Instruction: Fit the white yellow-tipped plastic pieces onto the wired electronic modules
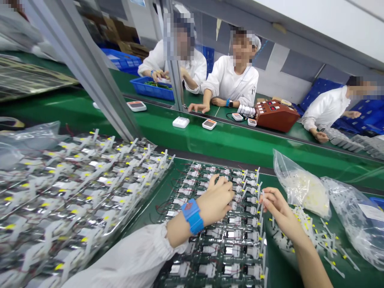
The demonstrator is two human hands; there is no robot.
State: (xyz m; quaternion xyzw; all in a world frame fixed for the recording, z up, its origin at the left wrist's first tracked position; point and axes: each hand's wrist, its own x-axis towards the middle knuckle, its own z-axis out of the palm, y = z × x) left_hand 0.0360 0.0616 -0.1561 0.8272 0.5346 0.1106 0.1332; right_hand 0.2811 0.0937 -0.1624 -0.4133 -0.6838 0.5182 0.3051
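My left hand [217, 198], with a blue wrist strap [192, 216], reaches over a clear plastic tray [265, 260] holding rows of small white-and-black parts with thin wires. Its fingers curl down among the middle rows; whatever they grip is hidden beneath them. At the tray's right edge, my right hand [280, 214] is closed in a pinch on a small white plastic strip [263, 197]. Similar strips with yellow tips stand in the upper right rows of the tray. A loose pile of white strips with yellow ends [327, 240] lies right of my right hand.
On the left is a large stack of filled clear trays [60, 200]. Plastic bags [309, 192] lie at the right. A metal post [87, 68] rises at the left. Beyond the green bench, white display devices [209, 124] sit near a brown box [276, 115]; several co-workers sit behind.
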